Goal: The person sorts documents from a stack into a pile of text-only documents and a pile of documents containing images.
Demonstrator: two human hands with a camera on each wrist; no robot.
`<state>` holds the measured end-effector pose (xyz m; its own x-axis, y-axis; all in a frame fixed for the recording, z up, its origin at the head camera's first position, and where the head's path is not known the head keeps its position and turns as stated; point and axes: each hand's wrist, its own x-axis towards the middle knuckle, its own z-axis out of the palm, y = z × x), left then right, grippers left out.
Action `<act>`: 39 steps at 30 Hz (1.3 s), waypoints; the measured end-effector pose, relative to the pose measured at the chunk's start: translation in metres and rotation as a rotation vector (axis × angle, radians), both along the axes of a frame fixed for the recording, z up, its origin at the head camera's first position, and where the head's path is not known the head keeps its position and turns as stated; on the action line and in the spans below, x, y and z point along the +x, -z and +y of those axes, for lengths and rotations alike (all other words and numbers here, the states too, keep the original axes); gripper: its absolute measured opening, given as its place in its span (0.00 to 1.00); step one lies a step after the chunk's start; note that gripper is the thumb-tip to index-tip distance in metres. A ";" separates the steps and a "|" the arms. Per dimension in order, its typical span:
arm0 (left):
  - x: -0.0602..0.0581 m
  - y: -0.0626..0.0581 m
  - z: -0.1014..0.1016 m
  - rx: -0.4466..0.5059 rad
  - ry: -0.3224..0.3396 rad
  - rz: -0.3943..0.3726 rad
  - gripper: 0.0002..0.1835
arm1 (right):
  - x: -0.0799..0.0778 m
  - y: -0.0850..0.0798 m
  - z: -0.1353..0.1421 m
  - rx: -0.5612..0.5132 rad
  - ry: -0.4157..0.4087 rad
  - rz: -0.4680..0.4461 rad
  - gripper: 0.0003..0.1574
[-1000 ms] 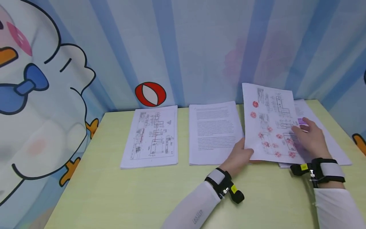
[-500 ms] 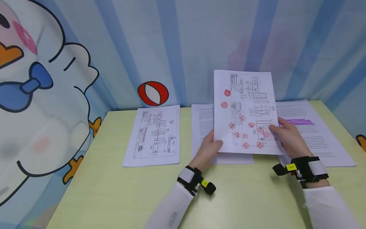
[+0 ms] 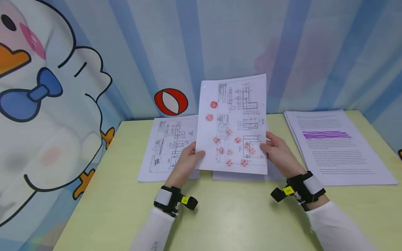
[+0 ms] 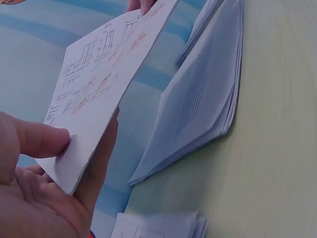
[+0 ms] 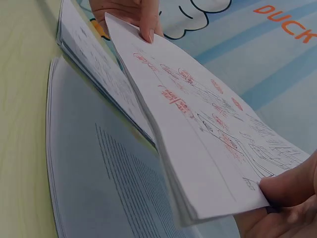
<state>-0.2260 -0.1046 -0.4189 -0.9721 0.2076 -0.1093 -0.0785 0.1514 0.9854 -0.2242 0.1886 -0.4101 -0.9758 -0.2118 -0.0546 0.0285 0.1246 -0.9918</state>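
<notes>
Both hands hold up a stack of papers (image 3: 232,122) whose top sheet bears line drawings and several round red stamps. My left hand (image 3: 185,162) pinches its lower left edge, thumb on top and fingers beneath, as the left wrist view shows. On the opposite edge, my right hand (image 3: 280,155) grips with the thumb on the printed side. The raised stack is tilted and overlaps two piles in the head view: a pile with drawings and red lines (image 3: 163,146) at left, and a text pile (image 4: 198,89) in the middle, mostly hidden there.
A third pile (image 3: 339,153), of text with a purple highlighted band, lies at the right of the pale yellow table (image 3: 232,216). Behind the table hangs a blue striped cloth (image 3: 220,42) with a cartoon duck and a red ball print.
Both hands have carried the stamped stack up and leftward from the right pile, past the middle pile. The purple-marked pile is now uncovered.
</notes>
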 end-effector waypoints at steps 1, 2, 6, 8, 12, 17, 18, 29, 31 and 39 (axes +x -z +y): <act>0.000 -0.001 -0.007 -0.021 -0.018 0.000 0.16 | -0.001 -0.001 -0.007 -0.009 -0.009 -0.008 0.31; 0.001 -0.002 -0.013 -0.037 -0.036 0.001 0.16 | -0.003 -0.002 -0.014 -0.015 -0.019 -0.019 0.31; 0.002 -0.003 -0.040 -0.084 -0.078 0.007 0.19 | -0.010 -0.001 -0.041 -0.035 -0.028 -0.057 0.30; 0.002 -0.003 -0.054 -0.105 -0.096 0.001 0.20 | -0.014 0.000 -0.054 -0.041 -0.028 -0.076 0.29; 0.001 -0.002 -0.081 -0.206 -0.134 -0.041 0.25 | -0.021 0.004 -0.079 -0.041 -0.030 -0.103 0.27; 0.000 -0.002 -0.108 -0.331 -0.161 -0.034 0.28 | -0.026 0.008 -0.111 -0.016 -0.027 -0.137 0.27; 0.000 -0.002 -0.113 -0.345 -0.166 -0.029 0.28 | -0.027 0.009 -0.117 -0.003 -0.017 -0.147 0.27; -0.009 0.025 -0.167 -0.433 -0.235 -0.115 0.33 | -0.035 0.026 -0.174 0.170 0.010 -0.099 0.30; -0.004 0.020 -0.167 -0.442 -0.245 -0.153 0.31 | -0.034 0.029 -0.179 0.195 0.004 -0.082 0.31; 0.002 0.017 -0.166 -0.499 -0.279 -0.189 0.28 | -0.034 0.038 -0.193 0.244 0.002 -0.058 0.35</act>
<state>-0.2236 -0.2707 -0.4358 -0.9368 -0.1731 -0.3040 -0.3484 0.5405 0.7658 -0.2578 -0.0040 -0.4485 -0.9699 -0.1836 -0.1601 0.0853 0.3598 -0.9291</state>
